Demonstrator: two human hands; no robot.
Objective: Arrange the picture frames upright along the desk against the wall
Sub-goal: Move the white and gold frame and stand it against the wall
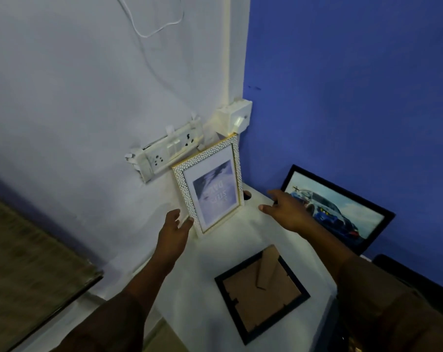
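A white pebble-patterned picture frame [210, 184] with gold trim stands upright on the white desk [223, 252], leaning into the corner against the pale wall. My left hand [176, 228] is open with its fingertips touching the frame's lower left edge. My right hand [284, 207] hovers open just right of the frame, apart from it. A black frame [262, 293] lies face down on the desk nearer to me, its brown back and stand showing. A black-framed car picture [339, 208] leans upright against the blue wall at right.
A white socket strip [164, 151] and a switch box [234, 116] are mounted on the wall just above the white frame, with a cable [149, 34] hanging above. A round cable hole [247, 194] sits in the desk corner. A glass-topped surface [30, 275] lies at left.
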